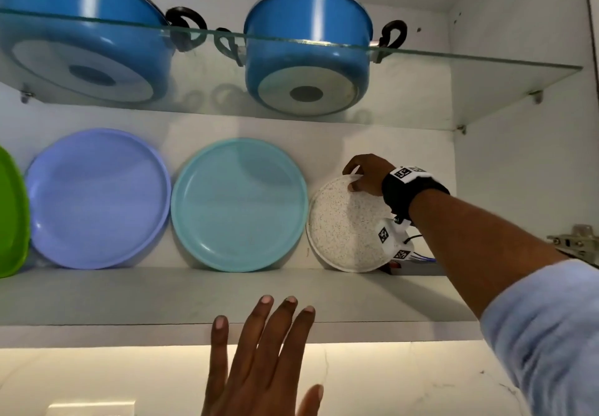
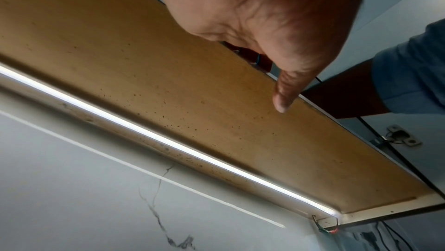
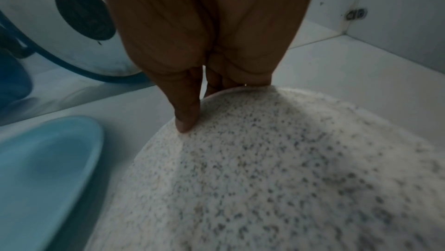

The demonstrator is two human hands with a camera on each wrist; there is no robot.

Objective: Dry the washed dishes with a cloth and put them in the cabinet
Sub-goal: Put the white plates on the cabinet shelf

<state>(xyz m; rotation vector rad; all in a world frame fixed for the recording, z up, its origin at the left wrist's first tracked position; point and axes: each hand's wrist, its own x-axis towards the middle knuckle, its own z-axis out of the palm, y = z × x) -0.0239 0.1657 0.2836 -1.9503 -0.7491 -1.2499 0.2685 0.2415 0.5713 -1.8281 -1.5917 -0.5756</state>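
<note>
The right hand [image 1: 368,174] pinches the top rim of the speckled plate [image 1: 343,231], thumb on its face, standing it on edge on the cabinet shelf [image 1: 227,295] just right of the teal plate [image 1: 239,205]. The left hand [image 1: 259,360] hovers by the shelf's front edge, fingers [image 1: 285,315] spread and holding nothing. If let go too upright, the plate could likely slide at its foot or tip forward off the shelf. Open room lies to its right, though a small box with wires sits there.

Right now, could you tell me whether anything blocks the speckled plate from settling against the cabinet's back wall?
Nothing visible does. The right hand pinches the speckled plate by its top rim, standing on the shelf beside the teal plate.
</note>
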